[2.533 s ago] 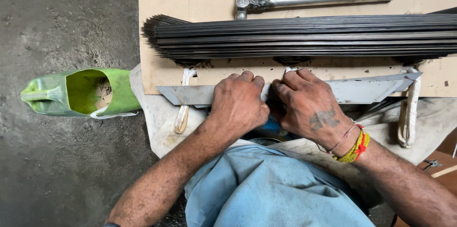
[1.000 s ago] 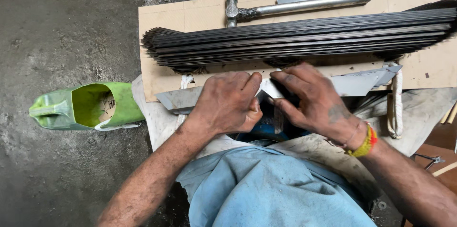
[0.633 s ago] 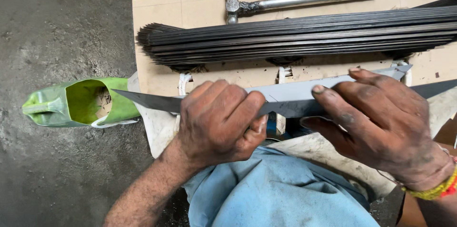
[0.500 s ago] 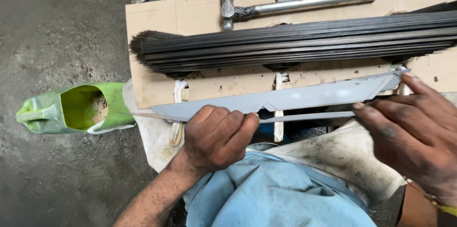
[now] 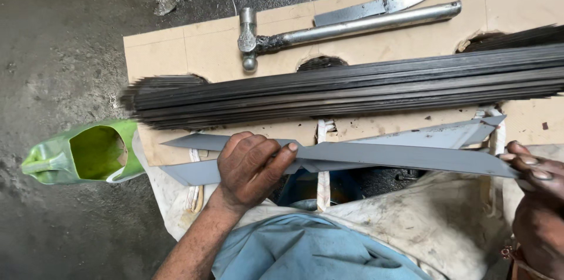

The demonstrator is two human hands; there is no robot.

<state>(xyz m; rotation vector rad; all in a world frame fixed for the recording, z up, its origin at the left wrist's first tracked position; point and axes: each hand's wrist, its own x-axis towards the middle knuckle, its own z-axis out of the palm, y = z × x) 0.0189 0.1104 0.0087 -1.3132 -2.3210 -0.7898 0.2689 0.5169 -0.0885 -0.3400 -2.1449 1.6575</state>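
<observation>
— What has the person got hold of, seen from the head camera?

— A long flat grey metal blade blank [image 5: 376,155], pointed at both ends, held level across the lap. The left hand [image 5: 249,168] is curled over it left of its middle, fingers wrapped across the top face and thumb tucked under, so it has a firm hold. The right hand [image 5: 537,198] is at the far right edge of the picture, fingertips pinched on the blank's right tip; most of that hand is cut off by the frame.

— Anything under it?

— A second grey metal blank [image 5: 411,139] lies just beneath and slightly beyond, its left end poking out below the left hand and its right end showing past the held one.

— And farther off?

— On a pale cardboard sheet [image 5: 176,51] lies a thick bundle of dark thin metal strips [image 5: 352,89], running left to right, just beyond the hands. Farther still, a welded steel hammer [image 5: 329,30] with a pipe handle, and a finished grey knife blade [image 5: 382,3] touching its far side. To the left, on the dark concrete floor [image 5: 59,33], sits a green cut-open plastic jug [image 5: 88,151]. Near the body, a dirty white cloth [image 5: 411,227] covers the lap.
</observation>
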